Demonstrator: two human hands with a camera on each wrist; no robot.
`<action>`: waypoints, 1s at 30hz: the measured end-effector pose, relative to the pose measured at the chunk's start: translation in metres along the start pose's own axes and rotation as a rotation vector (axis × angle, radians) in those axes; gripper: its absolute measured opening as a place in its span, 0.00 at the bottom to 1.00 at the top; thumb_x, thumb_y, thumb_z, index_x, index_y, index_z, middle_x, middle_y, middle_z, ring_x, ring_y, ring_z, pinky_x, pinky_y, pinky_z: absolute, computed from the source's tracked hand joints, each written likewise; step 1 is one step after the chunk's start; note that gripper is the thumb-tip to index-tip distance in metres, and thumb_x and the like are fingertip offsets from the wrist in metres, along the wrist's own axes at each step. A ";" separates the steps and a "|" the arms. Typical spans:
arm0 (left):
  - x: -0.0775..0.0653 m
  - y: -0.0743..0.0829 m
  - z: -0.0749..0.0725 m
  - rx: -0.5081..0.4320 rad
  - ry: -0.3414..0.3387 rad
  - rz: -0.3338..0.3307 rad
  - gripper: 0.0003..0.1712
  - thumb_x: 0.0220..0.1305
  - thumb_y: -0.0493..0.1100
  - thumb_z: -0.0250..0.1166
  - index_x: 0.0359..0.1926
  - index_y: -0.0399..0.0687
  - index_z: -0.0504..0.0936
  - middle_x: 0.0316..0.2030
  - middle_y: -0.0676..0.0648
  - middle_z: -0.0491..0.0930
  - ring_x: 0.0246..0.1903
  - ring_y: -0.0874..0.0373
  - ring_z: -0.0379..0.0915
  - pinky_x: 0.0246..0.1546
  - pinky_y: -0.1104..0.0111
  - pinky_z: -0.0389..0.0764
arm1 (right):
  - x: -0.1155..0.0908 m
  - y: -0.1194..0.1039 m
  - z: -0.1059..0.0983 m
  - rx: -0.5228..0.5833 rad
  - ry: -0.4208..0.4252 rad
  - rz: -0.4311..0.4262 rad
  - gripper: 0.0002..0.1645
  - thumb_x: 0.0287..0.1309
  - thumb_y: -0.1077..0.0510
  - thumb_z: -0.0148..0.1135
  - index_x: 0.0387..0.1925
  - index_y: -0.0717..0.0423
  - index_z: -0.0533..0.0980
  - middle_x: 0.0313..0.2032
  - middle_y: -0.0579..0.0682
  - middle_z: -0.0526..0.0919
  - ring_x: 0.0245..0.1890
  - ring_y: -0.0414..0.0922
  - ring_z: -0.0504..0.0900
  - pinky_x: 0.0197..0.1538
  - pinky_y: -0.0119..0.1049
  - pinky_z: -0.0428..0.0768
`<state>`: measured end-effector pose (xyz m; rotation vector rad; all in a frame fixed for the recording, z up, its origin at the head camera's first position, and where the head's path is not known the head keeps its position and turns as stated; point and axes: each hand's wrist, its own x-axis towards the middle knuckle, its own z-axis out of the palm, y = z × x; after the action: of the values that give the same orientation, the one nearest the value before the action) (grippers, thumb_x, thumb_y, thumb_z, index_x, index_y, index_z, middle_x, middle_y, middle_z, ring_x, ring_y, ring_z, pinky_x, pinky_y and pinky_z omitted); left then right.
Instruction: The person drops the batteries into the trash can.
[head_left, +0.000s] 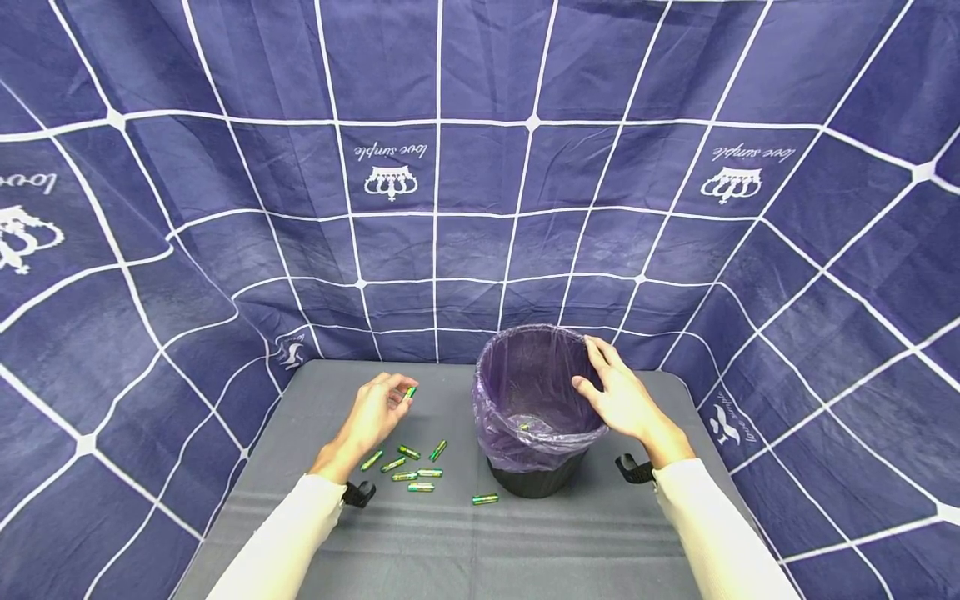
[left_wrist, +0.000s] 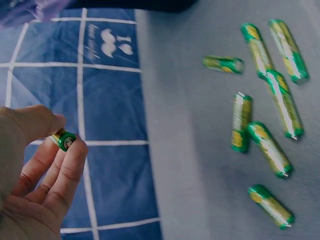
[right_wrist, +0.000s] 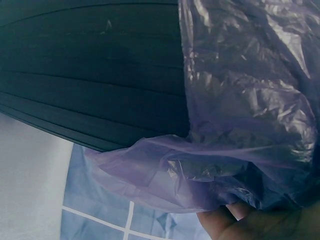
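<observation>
My left hand (head_left: pixel 378 408) is raised above the grey table and pinches a green and yellow battery (left_wrist: pixel 64 140) between thumb and fingertips. Below it, several matching batteries (head_left: pixel 405 476) lie scattered, and one battery (head_left: pixel 485 499) sits apart, near the bin. The black trash bin (head_left: pixel 534 482) stands upright, lined with a purple plastic bag (head_left: pixel 498 417) folded over its rim. On the bin's right side my right hand (head_left: pixel 622 400) holds the bagged rim, thumb toward the inside. Part of that hand (right_wrist: pixel 250 225) shows against the bag in the right wrist view. A small yellow-green spot appears within the bag.
Blue cloth (head_left: pixel 480 167) with white grid lines hangs behind and along both sides of the grey table (head_left: pixel 420 550). Each wrist carries a black strap mount, such as the right mount (head_left: pixel 636 469).
</observation>
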<state>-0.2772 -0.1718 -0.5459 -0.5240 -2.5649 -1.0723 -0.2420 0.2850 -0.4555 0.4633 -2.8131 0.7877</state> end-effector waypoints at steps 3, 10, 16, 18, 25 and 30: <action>0.008 0.013 -0.003 -0.020 0.022 0.025 0.14 0.70 0.26 0.78 0.53 0.40 0.93 0.44 0.40 0.90 0.40 0.50 0.93 0.43 0.61 0.96 | 0.000 0.000 0.000 -0.002 0.002 0.001 0.48 0.87 0.46 0.59 0.92 0.68 0.56 0.90 0.68 0.60 0.88 0.73 0.67 0.87 0.74 0.68; 0.022 0.047 -0.013 -0.071 0.070 0.106 0.12 0.72 0.29 0.79 0.53 0.42 0.93 0.43 0.41 0.90 0.39 0.49 0.94 0.41 0.60 0.97 | 0.000 0.000 0.001 -0.010 0.006 -0.001 0.48 0.87 0.48 0.60 0.92 0.68 0.56 0.90 0.68 0.60 0.88 0.73 0.67 0.86 0.75 0.68; 0.035 0.075 -0.020 -0.119 0.084 0.190 0.18 0.69 0.26 0.80 0.57 0.42 0.93 0.45 0.40 0.91 0.40 0.49 0.94 0.42 0.64 0.96 | 0.000 0.000 0.003 -0.008 0.012 -0.008 0.48 0.86 0.47 0.60 0.91 0.69 0.57 0.89 0.69 0.61 0.88 0.73 0.67 0.87 0.74 0.68; 0.039 0.085 -0.021 -0.139 0.079 0.203 0.20 0.68 0.26 0.80 0.58 0.42 0.93 0.47 0.40 0.91 0.40 0.49 0.94 0.43 0.64 0.97 | -0.001 0.000 0.003 -0.008 0.011 -0.008 0.48 0.86 0.47 0.60 0.91 0.69 0.57 0.89 0.69 0.61 0.88 0.72 0.67 0.87 0.74 0.68; 0.051 0.118 -0.029 -0.155 0.050 0.253 0.26 0.66 0.26 0.81 0.63 0.45 0.92 0.48 0.41 0.90 0.42 0.51 0.92 0.46 0.63 0.97 | -0.001 0.000 0.003 0.003 0.014 -0.003 0.48 0.86 0.49 0.62 0.91 0.69 0.57 0.89 0.69 0.61 0.88 0.72 0.67 0.87 0.73 0.68; 0.059 0.135 -0.031 -0.175 0.030 0.296 0.31 0.62 0.24 0.83 0.65 0.43 0.91 0.50 0.38 0.88 0.44 0.48 0.93 0.46 0.65 0.97 | -0.001 0.000 0.003 0.005 0.018 -0.005 0.49 0.85 0.49 0.62 0.91 0.69 0.57 0.89 0.69 0.61 0.88 0.72 0.68 0.87 0.73 0.68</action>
<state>-0.2651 -0.0935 -0.4181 -0.8928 -2.2859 -1.1892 -0.2414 0.2838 -0.4585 0.4619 -2.7934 0.7939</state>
